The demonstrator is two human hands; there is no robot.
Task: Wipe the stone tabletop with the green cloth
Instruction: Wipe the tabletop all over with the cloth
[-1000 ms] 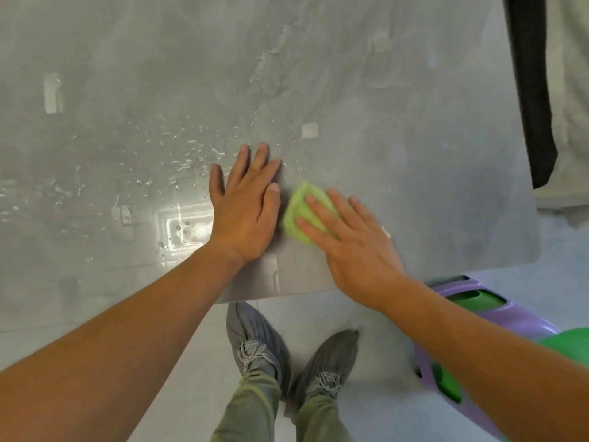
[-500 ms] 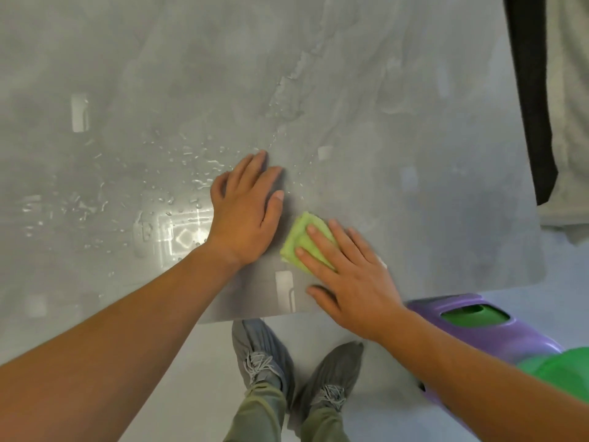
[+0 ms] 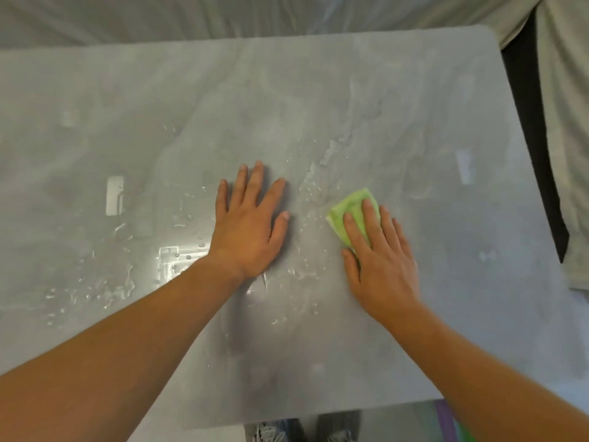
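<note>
The grey stone tabletop (image 3: 398,90) fills most of the view, glossy and marbled. Water droplets (image 3: 312,186) and wet streaks lie across its middle and left part. My right hand (image 3: 379,263) lies flat with its fingers pressing a small folded green cloth (image 3: 352,207) onto the stone, right of centre. The cloth's far half shows beyond my fingertips. My left hand (image 3: 250,224) rests palm down with fingers spread on the wet stone, a short gap to the left of the cloth, holding nothing.
A pale sheet (image 3: 191,17) hangs behind the table's far edge. A dark strip (image 3: 532,138) and light fabric (image 3: 567,122) border the right side. My shoes (image 3: 299,432) and a purple object (image 3: 444,419) show below the near edge.
My right hand has slid the cloth to the right and farther from the near edge, away from my left hand. The view has tilted up, so more of the tabletop shows.
</note>
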